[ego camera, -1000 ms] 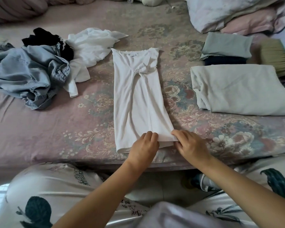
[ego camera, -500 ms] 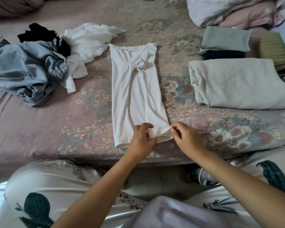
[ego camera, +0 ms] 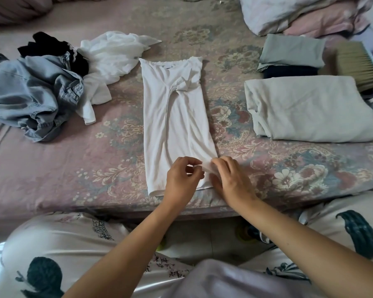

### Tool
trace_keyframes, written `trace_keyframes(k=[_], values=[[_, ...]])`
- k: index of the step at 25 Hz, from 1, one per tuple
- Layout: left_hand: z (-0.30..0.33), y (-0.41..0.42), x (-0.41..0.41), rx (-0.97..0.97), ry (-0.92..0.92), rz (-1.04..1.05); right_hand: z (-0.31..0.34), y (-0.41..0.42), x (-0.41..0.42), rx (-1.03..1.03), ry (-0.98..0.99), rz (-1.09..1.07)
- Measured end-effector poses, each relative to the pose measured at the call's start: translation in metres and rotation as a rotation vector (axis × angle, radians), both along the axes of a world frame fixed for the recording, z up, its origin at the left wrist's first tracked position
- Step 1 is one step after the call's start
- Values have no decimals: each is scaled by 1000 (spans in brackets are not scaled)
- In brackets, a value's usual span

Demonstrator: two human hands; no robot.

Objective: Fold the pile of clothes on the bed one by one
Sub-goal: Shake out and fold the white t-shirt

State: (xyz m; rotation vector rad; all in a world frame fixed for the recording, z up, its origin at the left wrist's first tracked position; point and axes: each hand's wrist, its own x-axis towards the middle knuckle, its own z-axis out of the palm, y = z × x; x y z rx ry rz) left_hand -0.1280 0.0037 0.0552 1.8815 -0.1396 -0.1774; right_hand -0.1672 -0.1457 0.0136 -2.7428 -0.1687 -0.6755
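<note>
A white shirt [ego camera: 174,117], folded lengthwise into a narrow strip, lies in the middle of the floral bed [ego camera: 73,173], collar away from me. My left hand [ego camera: 182,181] and my right hand [ego camera: 230,179] both pinch its near right hem corner, lifted slightly off the bed. To the left lies the unfolded pile: a blue denim garment [ego camera: 32,93], a black item [ego camera: 50,48] and a crumpled white garment [ego camera: 112,59].
Folded clothes sit at the right: a large pale grey piece [ego camera: 310,108], and behind it a grey-green one [ego camera: 291,50] on a dark one. A straw brush [ego camera: 357,65] lies beside them, and pillows [ego camera: 299,14] are stacked at the back right. My knees are below the bed edge.
My hands went from resting flat on the hem to pinching its right corner and raising it a little. The view shifted slightly.
</note>
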Motion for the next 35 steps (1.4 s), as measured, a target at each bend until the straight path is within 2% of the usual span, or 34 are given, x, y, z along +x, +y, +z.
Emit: trace_keyframes(k=[2, 4, 6, 8, 11, 14, 16, 19, 21, 23, 25, 27, 30, 35], values=[[1, -3, -2, -16, -8, 24, 1, -3, 3, -54, 26, -61], [-3, -5, -5, 48, -75, 8, 0, -11, 4, -112, 22, -81], [-15, -3, -8, 219, -378, -83, -1, -22, -1, -181, 11, -51], [-36, -1, -9, 481, -710, -225, -4, -30, -6, -283, 6, -13], [-55, 3, -16, 721, -866, -358, -9, -34, -11, -410, 16, 47], [-48, 23, -15, 726, -928, -400, -7, -38, -11, -441, 12, 85], [-41, 50, -7, 762, -975, -352, -4, -38, -13, -436, 19, 153], [-37, 94, 10, 946, -947, -263, -1, -22, -12, -402, 53, 326], [-39, 112, 14, 948, -847, -255, 2, -2, -5, -302, 106, 374], [-40, 118, 15, 847, -804, -247, 12, 27, 3, -22, 258, 332], [-36, 118, 13, 792, -783, -212, 27, 54, 16, 272, 493, 218], [-36, 113, 9, 769, -775, -205, 37, 79, 30, 304, 643, 97], [-37, 109, 3, 811, -851, -237, 45, 102, 41, 222, 641, 0], [-42, 123, -4, 904, -893, -338, 42, 104, 32, 440, 697, -45]])
